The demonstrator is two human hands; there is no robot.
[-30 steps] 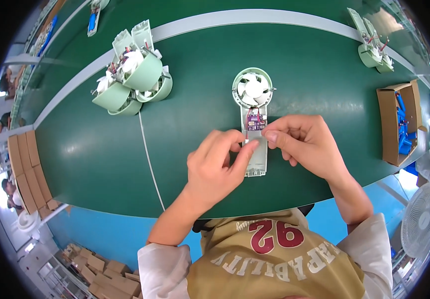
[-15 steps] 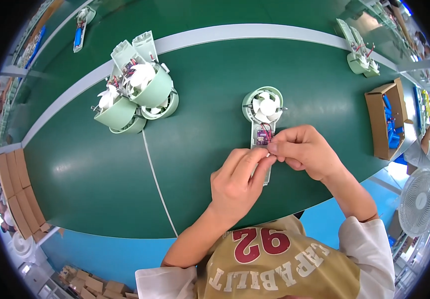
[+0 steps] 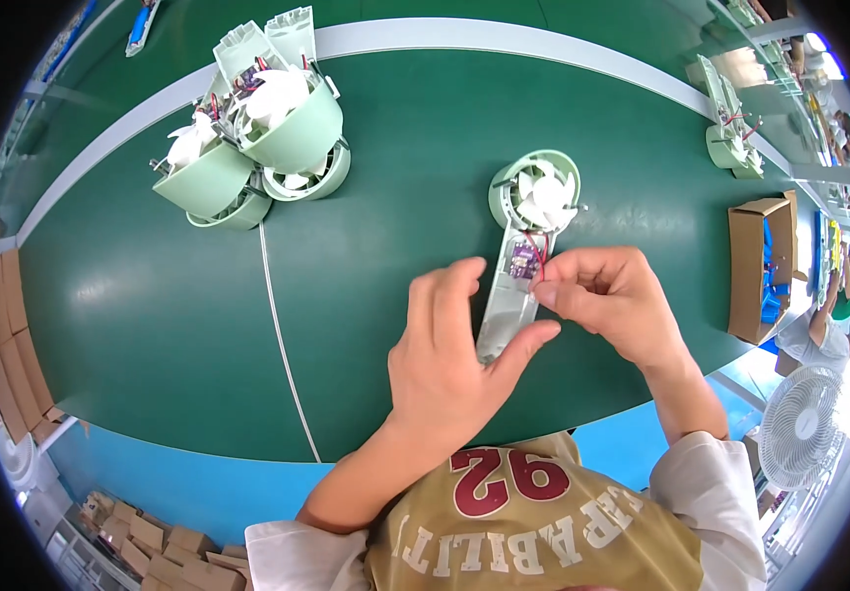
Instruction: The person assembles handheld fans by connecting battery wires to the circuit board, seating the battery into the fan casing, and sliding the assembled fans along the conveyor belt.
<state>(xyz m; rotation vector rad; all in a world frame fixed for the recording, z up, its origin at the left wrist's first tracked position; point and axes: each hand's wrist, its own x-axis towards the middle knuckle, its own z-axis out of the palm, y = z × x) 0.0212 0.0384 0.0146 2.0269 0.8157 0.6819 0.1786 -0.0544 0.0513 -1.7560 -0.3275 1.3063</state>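
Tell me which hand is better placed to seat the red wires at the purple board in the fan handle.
Probably the right hand: its fingers already pinch at the red wires beside the purple board. The left hand grips the handle lower down, steadying the handheld fan on the green table.

The person wears a tan sleeveless jersey (image 3: 533,537) with large dark-red numerals outlined in white and white block lettering beneath, over a white shirt whose sleeves (image 3: 706,492) are pushed up; both hands are bare.
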